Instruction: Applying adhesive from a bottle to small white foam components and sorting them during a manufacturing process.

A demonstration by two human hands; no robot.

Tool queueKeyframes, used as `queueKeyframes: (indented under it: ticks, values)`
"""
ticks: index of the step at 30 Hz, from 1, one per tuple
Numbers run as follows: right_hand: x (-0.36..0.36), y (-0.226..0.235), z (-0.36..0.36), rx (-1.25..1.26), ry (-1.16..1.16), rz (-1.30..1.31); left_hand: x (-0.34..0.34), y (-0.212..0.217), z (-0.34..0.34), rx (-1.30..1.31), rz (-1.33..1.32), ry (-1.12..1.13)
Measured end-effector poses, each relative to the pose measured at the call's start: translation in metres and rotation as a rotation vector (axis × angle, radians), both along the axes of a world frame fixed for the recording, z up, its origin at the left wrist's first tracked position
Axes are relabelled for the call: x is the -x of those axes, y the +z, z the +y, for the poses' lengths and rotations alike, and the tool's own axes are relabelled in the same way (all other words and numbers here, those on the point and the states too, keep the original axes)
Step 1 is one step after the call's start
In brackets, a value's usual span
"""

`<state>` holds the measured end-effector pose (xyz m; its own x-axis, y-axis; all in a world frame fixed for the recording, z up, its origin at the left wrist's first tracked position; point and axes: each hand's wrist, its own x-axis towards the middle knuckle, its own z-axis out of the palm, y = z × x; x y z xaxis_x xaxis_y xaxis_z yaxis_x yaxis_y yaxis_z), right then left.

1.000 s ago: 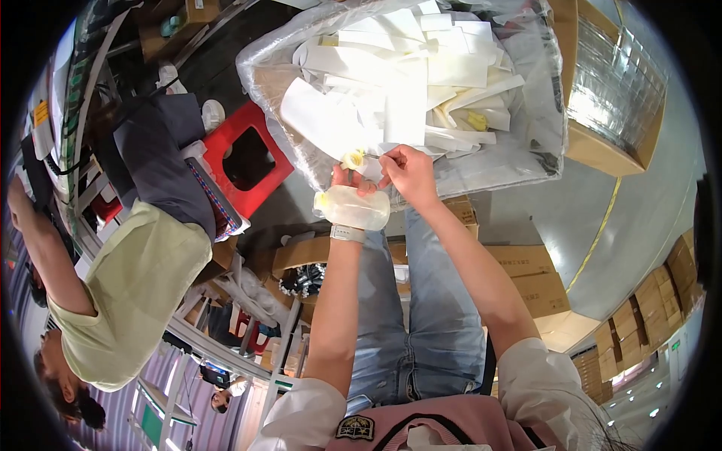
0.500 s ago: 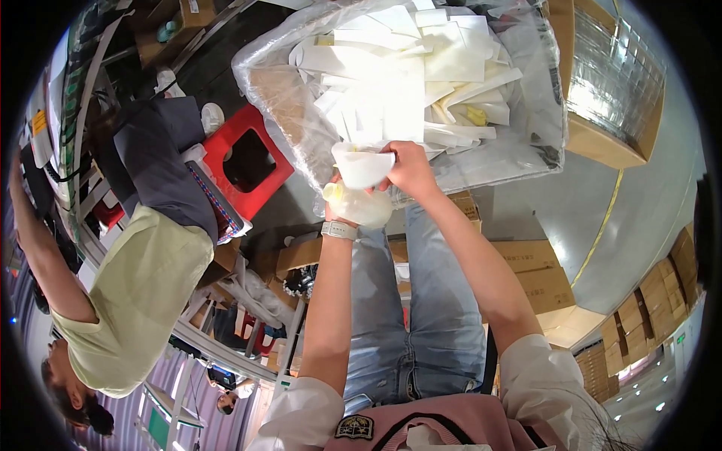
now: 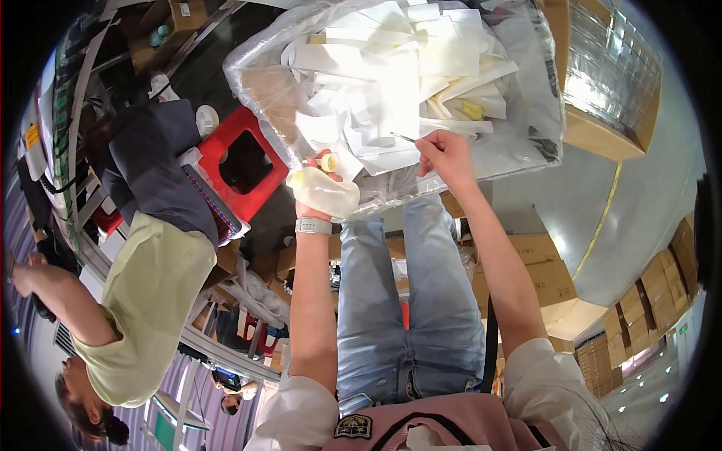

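Observation:
My left hand [image 3: 310, 213] is closed around a soft, translucent off-white pouch-like piece [image 3: 331, 195]. A small yellowish ring-shaped part [image 3: 328, 161] shows at its fingertips; whether it belongs to the pouch-like piece I cannot tell. Further right, my right hand [image 3: 450, 159] pinches a thin, pointed, dark tool [image 3: 404, 137], its tip directed left over the white sheets. Both hands are at the near edge of a large plastic-lined box [image 3: 259, 83], which is heaped with folded white sheets [image 3: 376, 56]. A small yellow piece [image 3: 472, 110] lies among them.
A red stool [image 3: 274, 154] stands left of the box, beside a seated co-worker [image 3: 158, 293] in a pale yellow top. At the right is an open carton [image 3: 613, 83] with clear plastic-wrapped contents. More cartons [image 3: 526, 274] stand near my legs.
The white sheet between my hands has left them. My left hand has moved left with the pouch-like piece; my right hand has moved right, and the thin tool now shows in it.

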<state>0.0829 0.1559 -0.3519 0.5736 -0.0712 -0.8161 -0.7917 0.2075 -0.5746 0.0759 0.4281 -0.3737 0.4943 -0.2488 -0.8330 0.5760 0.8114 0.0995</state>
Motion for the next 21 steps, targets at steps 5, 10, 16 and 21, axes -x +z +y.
queueKeyframes:
  ticks: [5,10,16,21]
  values:
    - [-0.001,0.028,-0.006,-0.074,-0.072,-0.002,-0.011,0.022,-0.027,-0.226,-0.082,-0.286]
    - [-0.003,0.068,-0.017,-0.092,-0.162,-0.047,-0.023,0.062,-0.065,-0.170,-0.117,-0.213]
    - [-0.010,0.170,-0.020,-0.107,-0.177,-0.232,-0.020,0.131,-0.086,0.264,-0.195,0.047]
    - [-0.006,0.276,-0.019,-0.011,-0.091,-0.458,-0.035,0.230,-0.109,0.500,-0.297,0.108]
